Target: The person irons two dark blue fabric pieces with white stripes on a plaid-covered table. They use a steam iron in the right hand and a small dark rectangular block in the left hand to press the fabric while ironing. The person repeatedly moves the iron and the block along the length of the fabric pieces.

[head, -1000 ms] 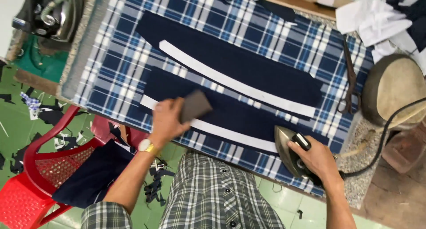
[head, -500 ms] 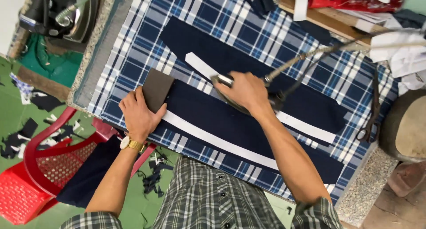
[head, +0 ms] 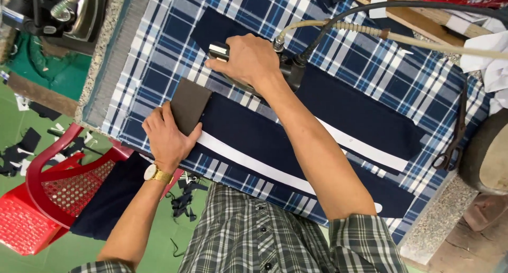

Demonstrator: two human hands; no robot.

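Observation:
My right hand (head: 248,58) grips the handle of a dark steam iron (head: 288,72), which rests on the far navy fabric strip (head: 349,106) with its white strip (head: 362,146). A hose and cord (head: 370,32) run from the iron to the right. My left hand (head: 166,138) presses flat on a dark brown pad (head: 189,103) at the left end of the near navy strip (head: 264,146). A white interfacing band (head: 248,164) lies along that strip's near edge. Both strips lie on the blue plaid ironing table (head: 153,66).
Black scissors (head: 455,135) lie at the table's right edge. A second iron (head: 58,11) sits on a stand at top left. A red plastic chair (head: 47,193) with dark cloth (head: 111,199) stands at lower left. Wooden shelf and white cloth lie at top right.
My right hand has carried the iron from the table's right edge leftward along the far strip to its left end. My left hand with the pad has stayed at the near strip's left end.

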